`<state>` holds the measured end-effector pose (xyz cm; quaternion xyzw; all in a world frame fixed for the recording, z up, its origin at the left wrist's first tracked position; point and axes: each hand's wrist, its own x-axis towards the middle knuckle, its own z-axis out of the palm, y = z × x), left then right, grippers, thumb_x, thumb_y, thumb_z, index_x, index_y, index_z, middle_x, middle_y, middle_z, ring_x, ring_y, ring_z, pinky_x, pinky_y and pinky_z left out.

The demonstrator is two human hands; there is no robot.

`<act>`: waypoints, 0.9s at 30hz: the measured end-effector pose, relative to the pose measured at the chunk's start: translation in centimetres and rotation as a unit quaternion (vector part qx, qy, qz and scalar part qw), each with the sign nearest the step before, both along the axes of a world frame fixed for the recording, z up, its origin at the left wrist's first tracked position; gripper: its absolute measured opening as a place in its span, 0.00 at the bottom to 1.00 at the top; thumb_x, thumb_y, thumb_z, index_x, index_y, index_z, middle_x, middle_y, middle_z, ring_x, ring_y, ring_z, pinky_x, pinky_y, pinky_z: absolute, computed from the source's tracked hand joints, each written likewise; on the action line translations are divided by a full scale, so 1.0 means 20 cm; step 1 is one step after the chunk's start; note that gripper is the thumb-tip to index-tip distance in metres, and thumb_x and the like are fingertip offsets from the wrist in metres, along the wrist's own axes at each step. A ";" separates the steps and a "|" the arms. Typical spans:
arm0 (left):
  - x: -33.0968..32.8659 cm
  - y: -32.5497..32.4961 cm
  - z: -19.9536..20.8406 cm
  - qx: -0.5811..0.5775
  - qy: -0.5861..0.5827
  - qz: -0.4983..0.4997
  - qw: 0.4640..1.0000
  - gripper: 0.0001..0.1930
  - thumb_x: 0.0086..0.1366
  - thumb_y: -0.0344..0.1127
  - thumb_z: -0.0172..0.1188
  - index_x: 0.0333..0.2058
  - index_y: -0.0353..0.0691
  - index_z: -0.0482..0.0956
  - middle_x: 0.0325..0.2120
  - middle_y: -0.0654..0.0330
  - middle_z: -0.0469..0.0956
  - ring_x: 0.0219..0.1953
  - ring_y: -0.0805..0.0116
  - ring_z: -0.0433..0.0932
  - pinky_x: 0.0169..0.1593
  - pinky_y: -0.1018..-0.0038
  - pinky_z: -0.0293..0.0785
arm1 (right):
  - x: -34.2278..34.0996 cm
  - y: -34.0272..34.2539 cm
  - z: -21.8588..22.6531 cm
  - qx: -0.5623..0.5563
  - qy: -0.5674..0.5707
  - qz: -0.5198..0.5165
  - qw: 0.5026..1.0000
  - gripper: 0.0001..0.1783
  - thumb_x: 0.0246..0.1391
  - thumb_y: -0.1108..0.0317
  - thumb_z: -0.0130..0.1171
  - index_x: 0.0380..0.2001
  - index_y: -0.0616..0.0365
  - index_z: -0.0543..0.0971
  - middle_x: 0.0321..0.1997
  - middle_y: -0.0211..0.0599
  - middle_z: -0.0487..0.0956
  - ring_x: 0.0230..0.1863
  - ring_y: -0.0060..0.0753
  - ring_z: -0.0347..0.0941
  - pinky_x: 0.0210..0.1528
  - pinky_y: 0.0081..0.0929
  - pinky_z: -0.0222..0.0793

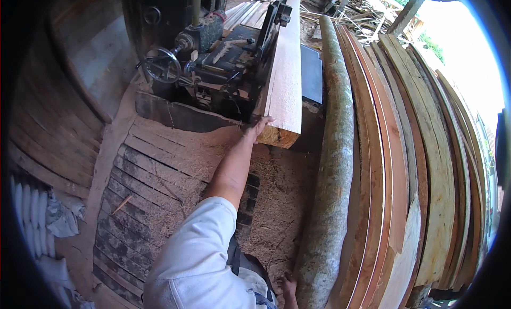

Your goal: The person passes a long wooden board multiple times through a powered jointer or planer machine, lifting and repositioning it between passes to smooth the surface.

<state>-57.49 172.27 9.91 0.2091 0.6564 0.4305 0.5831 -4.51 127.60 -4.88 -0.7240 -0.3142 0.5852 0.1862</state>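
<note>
Timber beam against left hand

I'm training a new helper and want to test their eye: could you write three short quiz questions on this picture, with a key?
1. One hand touches the near end of the squared beam; the other is low in the picture, near the round log. Which is which?
2. True or false: the round log lies to the left of the squared beam.
3. The handwheel on the machine is: A, solid red; B, spoked metal; C, solid wood.

Key:
1. The left hand touches the beam; the right hand is near the log.
2. False; it lies to the right.
3. B.
</note>
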 end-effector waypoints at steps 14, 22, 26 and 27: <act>0.96 -2.62 0.17 0.167 0.010 -0.016 0.986 0.40 0.50 0.59 0.59 0.58 0.42 0.66 0.52 0.54 0.70 0.54 0.60 0.67 0.52 0.63 0.66 | -0.80 0.60 0.68 0.070 0.462 0.188 0.864 0.47 0.54 0.29 0.36 0.64 0.56 0.56 0.63 0.41 0.64 0.62 0.41 0.60 0.64 0.41 0.54; 1.13 -4.24 0.06 -0.003 -0.038 -0.067 0.997 0.37 0.52 0.60 0.57 0.51 0.34 0.73 0.48 0.53 0.74 0.49 0.62 0.71 0.54 0.69 0.64 | -0.85 -0.75 0.66 0.036 0.425 0.119 0.896 0.53 0.39 0.31 0.54 0.60 0.59 0.61 0.55 0.50 0.69 0.52 0.48 0.67 0.54 0.43 0.63; 1.31 -4.96 0.16 -0.106 -0.053 -0.084 0.989 0.37 0.53 0.65 0.54 0.47 0.35 0.76 0.44 0.55 0.77 0.42 0.66 0.72 0.43 0.73 0.65 | -0.58 -1.48 0.55 0.017 0.432 0.100 0.896 0.51 0.42 0.35 0.55 0.61 0.61 0.59 0.58 0.49 0.66 0.57 0.48 0.64 0.59 0.42 0.60; 1.33 -5.19 0.05 -0.126 -0.004 -0.135 0.983 0.41 0.54 0.70 0.49 0.50 0.36 0.74 0.46 0.55 0.75 0.45 0.66 0.72 0.45 0.73 0.65 | -0.56 -1.69 0.56 0.004 0.453 0.104 0.885 0.50 0.43 0.36 0.56 0.61 0.61 0.59 0.59 0.50 0.66 0.58 0.47 0.64 0.59 0.42 0.60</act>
